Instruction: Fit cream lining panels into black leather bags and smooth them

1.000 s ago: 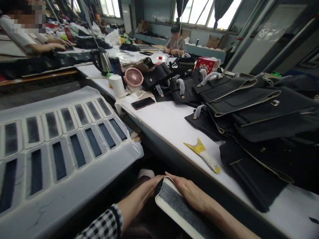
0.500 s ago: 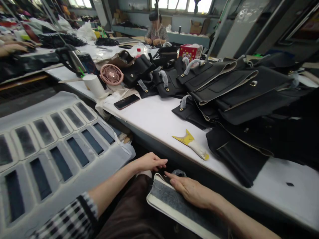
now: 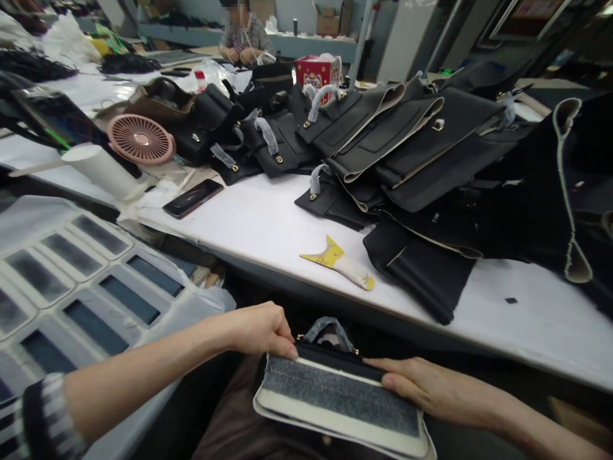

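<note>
An unfinished handbag (image 3: 342, 391) lies across my lap, with a dark grey strip over its cream-white panel. Its short handle (image 3: 330, 327), wrapped in clear plastic, stands up from the black top edge between small gold-coloured fittings. My left hand (image 3: 269, 329) grips the bag's upper left corner, thumb in front and fingers curled behind. At the upper right edge, my right hand (image 3: 421, 383) holds the bag between its thumb and its extended fingers. A yellow-and-white, fork-ended flat tool (image 3: 338, 262) rests on the white table beyond the bag.
Black bags (image 3: 383, 147) are heaped along the table (image 3: 249, 223). To the left are a phone (image 3: 193, 197), a pink fan (image 3: 141, 139) and a white cup (image 3: 101, 171). Framed panels (image 3: 96, 281) lie on a grey cloth at lower left. A person (image 3: 245, 35) sits at the far side.
My left hand has come from free air onto the bag's upper left corner. The bag has turned more level and its handle shows fully. My view has shifted right and down.
</note>
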Motion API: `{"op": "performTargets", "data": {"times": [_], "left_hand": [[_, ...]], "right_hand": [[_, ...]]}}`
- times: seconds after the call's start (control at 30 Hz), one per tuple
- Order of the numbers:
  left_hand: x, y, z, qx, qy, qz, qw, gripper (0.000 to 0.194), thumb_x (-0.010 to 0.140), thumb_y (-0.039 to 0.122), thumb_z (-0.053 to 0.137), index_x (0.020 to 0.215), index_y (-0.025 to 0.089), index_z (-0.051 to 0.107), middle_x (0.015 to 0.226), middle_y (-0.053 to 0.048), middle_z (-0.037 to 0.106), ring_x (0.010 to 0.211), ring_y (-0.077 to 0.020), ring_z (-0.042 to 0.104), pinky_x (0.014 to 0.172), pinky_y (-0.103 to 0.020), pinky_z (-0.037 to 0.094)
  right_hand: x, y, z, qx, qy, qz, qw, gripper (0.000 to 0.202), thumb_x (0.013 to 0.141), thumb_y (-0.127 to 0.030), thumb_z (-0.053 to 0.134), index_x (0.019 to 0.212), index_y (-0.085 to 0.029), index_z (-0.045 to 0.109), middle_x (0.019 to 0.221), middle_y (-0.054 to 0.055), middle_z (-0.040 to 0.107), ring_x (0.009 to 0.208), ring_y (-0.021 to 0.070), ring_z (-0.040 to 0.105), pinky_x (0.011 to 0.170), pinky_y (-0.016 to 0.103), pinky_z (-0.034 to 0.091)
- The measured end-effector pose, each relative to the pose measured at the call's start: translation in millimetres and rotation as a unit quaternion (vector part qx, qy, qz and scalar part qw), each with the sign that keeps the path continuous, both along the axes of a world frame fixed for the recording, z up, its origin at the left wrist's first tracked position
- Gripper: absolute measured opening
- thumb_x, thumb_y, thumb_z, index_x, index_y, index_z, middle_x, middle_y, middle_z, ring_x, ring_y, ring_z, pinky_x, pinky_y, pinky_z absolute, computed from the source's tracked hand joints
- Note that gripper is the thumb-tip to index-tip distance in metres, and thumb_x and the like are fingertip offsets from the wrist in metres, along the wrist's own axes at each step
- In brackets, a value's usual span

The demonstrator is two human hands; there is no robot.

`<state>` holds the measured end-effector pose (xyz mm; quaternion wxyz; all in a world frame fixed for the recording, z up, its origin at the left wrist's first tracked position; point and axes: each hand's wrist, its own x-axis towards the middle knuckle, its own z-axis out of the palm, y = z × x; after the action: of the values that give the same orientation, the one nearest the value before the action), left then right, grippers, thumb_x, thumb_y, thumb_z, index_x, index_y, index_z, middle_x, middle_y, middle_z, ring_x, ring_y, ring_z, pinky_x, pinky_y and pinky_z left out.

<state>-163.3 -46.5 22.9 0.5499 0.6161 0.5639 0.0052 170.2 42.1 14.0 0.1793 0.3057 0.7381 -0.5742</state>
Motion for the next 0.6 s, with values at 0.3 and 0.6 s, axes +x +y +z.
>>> {"op": "performTargets", "data": {"times": [0.3, 0.6], "left_hand": [[13.0, 2.1, -1.3, 0.018, 0.086, 0.009, 0.996, 0.031, 0.072, 0.054, 0.066, 0.075, 0.026, 0.079, 0.056, 0.003, 0.058, 0.06, -0.0147, 0.054, 0.052, -0.023, 0.032], [54.9, -11.9, 2.5, 0.253, 0.067, 0.012, 0.965, 0.033, 0.078, 0.044, 0.07, 0.106, 0.027, 0.069, 0.114, -0.002, 0.067, 0.105, -0.0213, 0.059, 0.088, -0.03, 0.042]], "right_hand": [[-30.6, -3.4, -4.8, 0.024, 0.014, -0.003, 1.0, 0.052, 0.086, -0.061, 0.05, 0.129, -0.034, 0.06, 0.128, 0.002, 0.066, 0.115, 0.0305, 0.062, 0.1, 0.04, 0.047], [-46.9, -24.5, -12.9, 0.158, 0.086, -0.135, 0.974, 0.052, 0.086, -0.058, 0.054, 0.129, -0.031, 0.06, 0.141, 0.003, 0.056, 0.133, 0.0307, 0.046, 0.115, 0.047, 0.028]]}}
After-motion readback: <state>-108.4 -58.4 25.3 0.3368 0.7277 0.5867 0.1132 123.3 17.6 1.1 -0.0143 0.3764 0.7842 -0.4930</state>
